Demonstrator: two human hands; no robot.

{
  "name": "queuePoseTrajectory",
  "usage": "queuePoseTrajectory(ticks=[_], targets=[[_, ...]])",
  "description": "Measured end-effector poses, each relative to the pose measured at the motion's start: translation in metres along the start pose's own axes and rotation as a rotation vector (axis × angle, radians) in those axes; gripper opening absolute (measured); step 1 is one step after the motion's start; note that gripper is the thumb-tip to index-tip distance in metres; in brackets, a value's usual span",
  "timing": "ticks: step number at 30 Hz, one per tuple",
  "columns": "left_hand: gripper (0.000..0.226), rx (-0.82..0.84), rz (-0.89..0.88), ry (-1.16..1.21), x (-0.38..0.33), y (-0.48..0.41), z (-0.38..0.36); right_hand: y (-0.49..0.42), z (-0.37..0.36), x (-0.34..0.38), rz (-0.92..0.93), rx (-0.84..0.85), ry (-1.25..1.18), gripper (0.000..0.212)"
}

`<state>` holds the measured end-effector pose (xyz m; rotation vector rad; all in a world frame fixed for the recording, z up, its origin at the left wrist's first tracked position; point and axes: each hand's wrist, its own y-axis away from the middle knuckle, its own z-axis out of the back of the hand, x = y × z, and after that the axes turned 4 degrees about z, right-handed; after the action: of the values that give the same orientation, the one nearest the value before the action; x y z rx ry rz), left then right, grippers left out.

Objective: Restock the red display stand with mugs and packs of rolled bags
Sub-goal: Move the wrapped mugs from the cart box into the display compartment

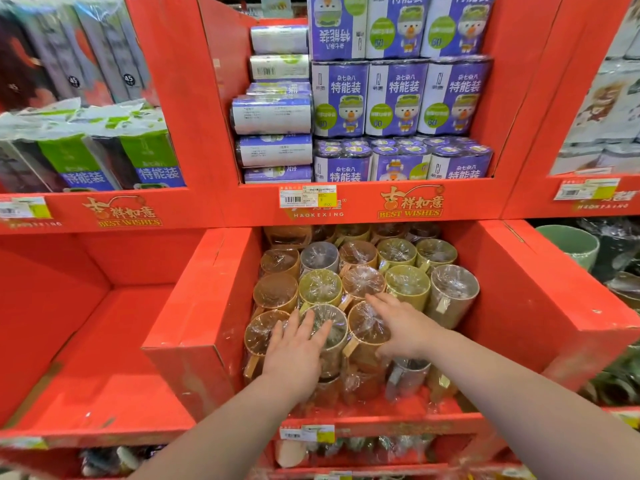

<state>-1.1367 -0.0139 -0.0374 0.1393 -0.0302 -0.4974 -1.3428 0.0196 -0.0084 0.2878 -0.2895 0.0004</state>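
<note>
The middle bin of the red display stand (540, 306) holds several plastic-wrapped mugs (408, 284) in orange, yellow and grey, stacked in layers. My left hand (294, 351) lies flat with straight fingers on a front grey mug (329, 323). My right hand (401, 327) rests over the wrapped top of an orange mug (363, 322), fingers stretched towards the row behind. In the compartment above, purple packs of rolled bags (398, 98) stand in rows, with more packs (273, 116) lying on their sides to the left.
The lower left red bin (114, 341) holds nothing. Green and purple bag packs (104, 157) fill the upper left compartment. A green mug (571, 244) and wrapped goods sit at the right. Price tags (308, 195) hang on the shelf front.
</note>
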Motion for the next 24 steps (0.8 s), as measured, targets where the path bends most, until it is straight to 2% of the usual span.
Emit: queuePoseTrajectory(ticks=[3,8,15,20,24], targets=[[0.075,0.002,0.005,-0.013,0.0,-0.002,-0.002,-0.004,0.001,-0.005,0.027,0.027,-0.047,0.099],[0.073,-0.018,0.02,-0.033,0.0,-0.005,-0.004,-0.011,-0.002,-0.002,0.08,0.009,0.085,0.091],[0.073,0.004,0.019,-0.065,-0.001,-0.004,-0.005,-0.007,-0.009,0.003,0.037,-0.021,0.118,0.096],[0.072,0.046,-0.014,0.03,-0.001,-0.001,0.006,0.004,-0.01,0.008,-0.043,-0.081,0.084,0.103],[0.07,-0.01,0.008,0.105,-0.002,0.006,0.011,0.016,-0.012,0.011,-0.053,-0.097,0.121,0.098]])
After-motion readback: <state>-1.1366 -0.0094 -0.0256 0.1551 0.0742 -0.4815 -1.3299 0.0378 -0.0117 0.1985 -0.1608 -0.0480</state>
